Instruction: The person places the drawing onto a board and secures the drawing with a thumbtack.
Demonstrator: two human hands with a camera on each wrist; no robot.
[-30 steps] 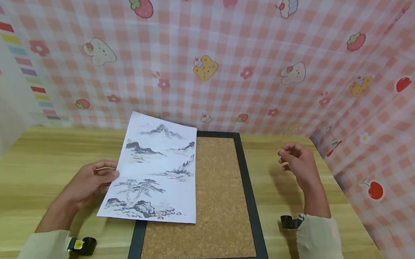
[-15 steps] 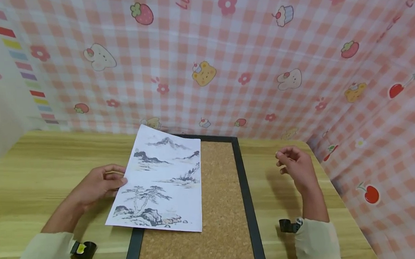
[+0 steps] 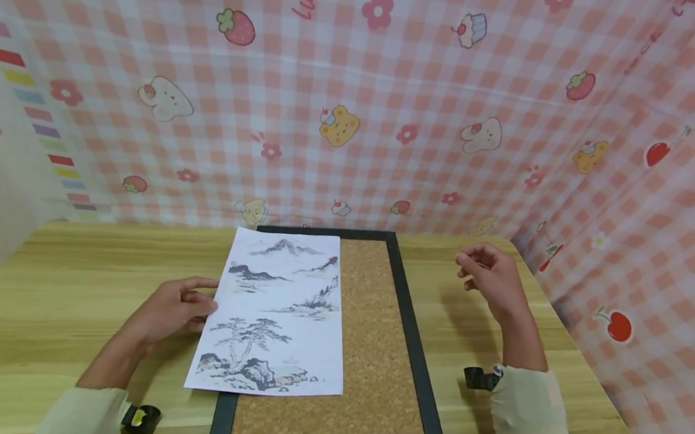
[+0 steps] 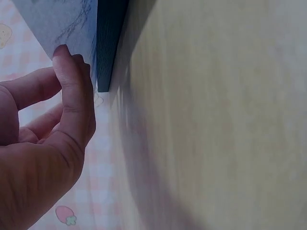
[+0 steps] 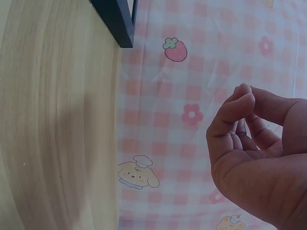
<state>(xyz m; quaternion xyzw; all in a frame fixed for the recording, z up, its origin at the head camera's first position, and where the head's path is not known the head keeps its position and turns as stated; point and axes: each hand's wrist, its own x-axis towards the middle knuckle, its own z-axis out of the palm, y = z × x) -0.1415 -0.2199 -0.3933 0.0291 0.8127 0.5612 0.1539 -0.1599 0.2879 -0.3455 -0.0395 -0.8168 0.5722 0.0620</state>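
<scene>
In the head view my left hand (image 3: 173, 310) pinches the left edge of a white sheet of paper (image 3: 241, 312), thumb in front and other fingers behind. The sheet bears an ink landscape of mountains and pine trees. It overlaps the left part of a black-framed cork board (image 3: 379, 345); the left wrist view shows the paper (image 4: 62, 19) close beside the board's frame (image 4: 109, 48). To the right of the board, my right hand (image 3: 492, 278) is raised, thumb and index fingertips together (image 5: 242, 98). A small pale speck shows at their tips; I cannot tell what it is.
The board lies on a wooden table (image 3: 93, 267), its far edge near the back wall cloth (image 3: 296, 115) of pink checks with cartoon prints. Similar cloth (image 3: 662, 229) stands along the table's right side. A small black camera (image 3: 142, 420) sits on the left wrist, another (image 3: 479, 377) on the right.
The left hand has brought the sheet right and lower over the board, uncovering the frame's top left corner. The right hand keeps its pinch almost in place. The head view has shifted slightly.
</scene>
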